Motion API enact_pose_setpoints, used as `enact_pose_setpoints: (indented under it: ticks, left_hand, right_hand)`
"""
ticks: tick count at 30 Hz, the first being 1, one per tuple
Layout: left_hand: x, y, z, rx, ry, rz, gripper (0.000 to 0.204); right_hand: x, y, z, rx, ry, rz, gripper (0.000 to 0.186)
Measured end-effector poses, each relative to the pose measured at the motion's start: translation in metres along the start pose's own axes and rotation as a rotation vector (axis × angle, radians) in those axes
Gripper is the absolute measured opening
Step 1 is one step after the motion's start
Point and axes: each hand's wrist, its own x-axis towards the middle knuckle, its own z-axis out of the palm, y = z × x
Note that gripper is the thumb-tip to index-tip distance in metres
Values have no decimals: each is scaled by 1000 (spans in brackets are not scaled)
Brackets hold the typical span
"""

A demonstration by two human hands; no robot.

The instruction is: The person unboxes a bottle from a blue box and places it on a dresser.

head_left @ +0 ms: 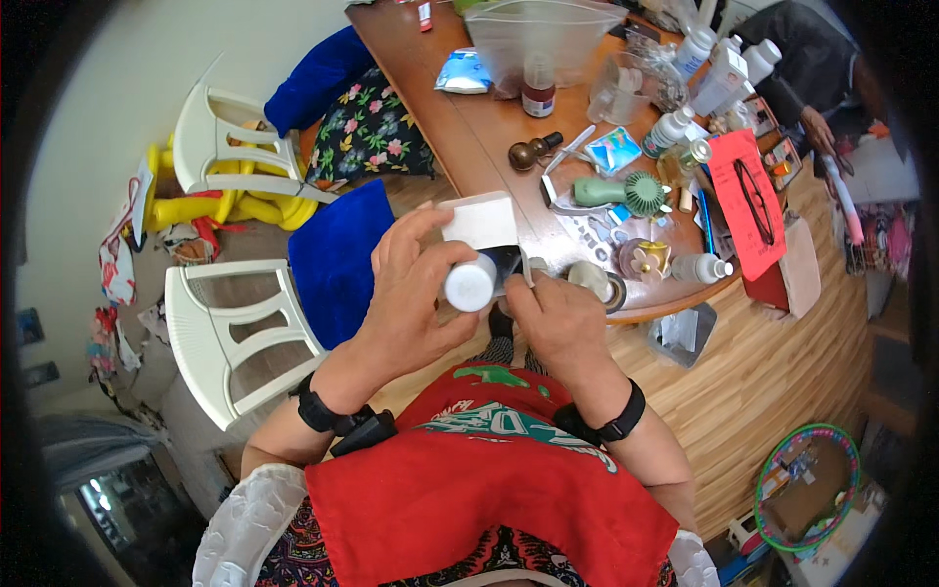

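My left hand (pixel 406 293) is closed around a small bottle with a white round cap (pixel 469 287), its thumb and fingers on either side. Just beyond the cap is a small open box (pixel 477 220) with a white flap raised and a dark interior, which my left fingertips also reach. My right hand (pixel 559 325) grips the near right edge of that box between thumb and fingers. Both hands are in front of the table's near edge. On the tabletop nearby are a round metal-rimmed object (pixel 590 279), a cup with a flower decoration (pixel 646 262) and a green spiky device (pixel 644 193).
A wooden table (pixel 479 147) holds several bottles (pixel 673 127), a clear bag (pixel 548 29) and glasses on red paper (pixel 753 201). White chairs (pixel 245 342) with blue cushions (pixel 337 264) stand left. A person's hand (pixel 817 127) shows at right; a hoop (pixel 807 489) sits lower right.
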Motion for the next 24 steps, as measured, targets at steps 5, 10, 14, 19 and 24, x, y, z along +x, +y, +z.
enact_pose_setpoints:
  ticks: [5,10,14,19,24]
  left_hand:
    - [6,-5,8,0,95,32,47]
    - [14,-13,11,49,57,46,45]
    - [7,-15,19,-153,68,-40,45]
    - [-10,-17,31,-463,97,-21,45]
    - [-7,-17,33,-459,57,9,44]
  right_hand:
    - [0,-2,-9,-43,-96,31,23]
    - [0,-1,-7,-50,-155,23,22]
    - [0,-3,-4,-53,-129,7,22]
    - [-2,-15,-27,-82,-242,12,34]
    - [13,-16,-57,-98,-346,-31,38]
